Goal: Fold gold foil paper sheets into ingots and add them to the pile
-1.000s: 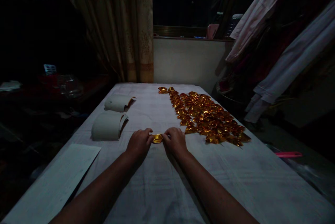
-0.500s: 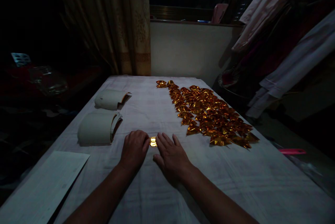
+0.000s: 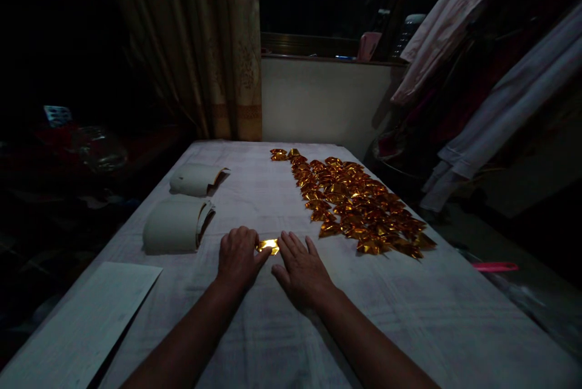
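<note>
A small piece of gold foil paper (image 3: 268, 246) lies on the white cloth-covered table (image 3: 254, 328) between my hands. My left hand (image 3: 239, 257) is curled, its fingertips pinching the foil's left edge. My right hand (image 3: 302, 268) lies flat with fingers stretched out, its fingertips pressing beside the foil's right edge. A large spread of folded gold foil pieces (image 3: 354, 204) covers the table's right half beyond my right hand.
Two curled stacks of pale paper (image 3: 175, 226) (image 3: 196, 179) lie at the left. A flat white sheet (image 3: 91, 316) sits at the near left corner. A curtain (image 3: 218, 43) hangs behind; clothes (image 3: 500, 92) hang at the right. A pink object (image 3: 495, 266) lies off the table's right edge.
My right hand went from pinching the foil to lying flat with fingers stretched beside it. The left hand kept hold of the foil. The view shifted slightly.
</note>
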{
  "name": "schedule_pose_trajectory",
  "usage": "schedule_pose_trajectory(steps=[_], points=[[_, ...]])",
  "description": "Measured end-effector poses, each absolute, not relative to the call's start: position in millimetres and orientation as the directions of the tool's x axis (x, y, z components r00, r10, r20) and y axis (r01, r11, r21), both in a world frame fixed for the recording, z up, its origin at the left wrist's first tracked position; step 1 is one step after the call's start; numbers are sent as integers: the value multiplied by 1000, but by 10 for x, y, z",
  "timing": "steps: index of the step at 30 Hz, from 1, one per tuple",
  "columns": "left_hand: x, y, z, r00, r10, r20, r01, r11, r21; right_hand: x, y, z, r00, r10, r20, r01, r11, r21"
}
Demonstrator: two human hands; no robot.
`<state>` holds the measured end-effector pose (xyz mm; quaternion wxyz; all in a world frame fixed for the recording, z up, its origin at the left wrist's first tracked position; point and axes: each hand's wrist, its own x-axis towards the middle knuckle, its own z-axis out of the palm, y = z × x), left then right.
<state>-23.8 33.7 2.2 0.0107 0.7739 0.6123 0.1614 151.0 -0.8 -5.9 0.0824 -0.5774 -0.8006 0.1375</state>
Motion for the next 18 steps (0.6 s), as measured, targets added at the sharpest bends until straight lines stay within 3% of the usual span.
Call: schedule_pose_trajectory(steps=[13,18], points=[[-323,268,-78,152,947,281,927,-236,291,1508,-26,-74,-317,948,33,899,311,-309],[-313,253,-59,155,947,280,922,-241,303,1504,-44,-45,-469,876,108,827,479,-292]])
